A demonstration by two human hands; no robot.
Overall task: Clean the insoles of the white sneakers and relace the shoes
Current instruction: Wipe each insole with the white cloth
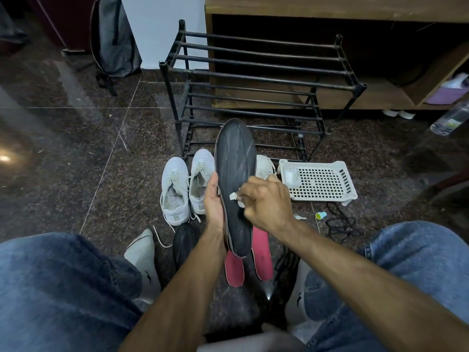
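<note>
Between the person's two knees, up in the air, a long black insole [236, 179] stands almost straight up, with its round toe end at the top. The left hand [214, 199] holds it along its left edge, with the thumb in front and the other fingers hidden behind. The right hand [266, 201] is curled round a small white wipe [234, 198] and presses it on the middle of the black insole. Down on the dark stone floor [76, 148], two white sneakers [187, 186] sit side by side, just left of the held insole, with their toes pointing away and their laces loose. Part of one more white shoe [264, 167] peeks out from behind the insole on the right. Two pink insoles [262, 252] lie on the floor below the hands, and a second black insole [184, 245] lies near the left arm. A white plastic basket [322, 181] with little holes sits on the floor to the right, with a small white thing in its corner. A black shoe rack [253, 72] made of bars stands behind the shoes. A small yellow and blue cap [321, 215] lies near the basket, next to some black cord [342, 224]. The person wears blue jeans [63, 288].
</note>
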